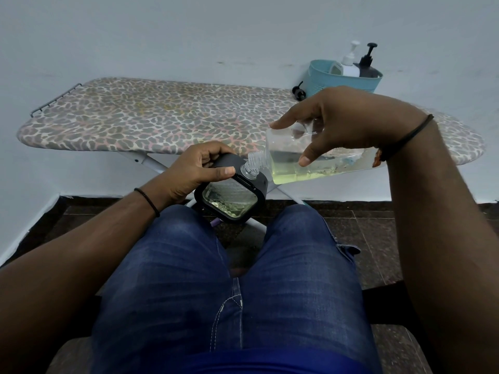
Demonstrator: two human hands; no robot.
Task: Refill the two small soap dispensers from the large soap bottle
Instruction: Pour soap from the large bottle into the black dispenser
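Denim knees nearest me, and just above them my left hand (193, 171) is wrapped round the small dark dispenser (234, 190), thumb across its top edge, neck tipped up to the right. It feels like a rigid little block, light but filling, and the faceted clear window shows soap already inside. I'd keep hold by the hard black frame, not the glossy window. My right hand (337, 125) grips the big clear bottle (305, 157) from above, fingers spread over its shoulder, bottle laid almost level, its threaded mouth meeting the dispenser's neck. Thin plastic, so a squeeze would gush; yellow-green soap pools low, weight shifting as I tilt. Any drip makes it slippery. Farther off, the leopard-print ironing board (151, 120), a loose black pump (298, 92), and the teal basket (324, 82) far right.
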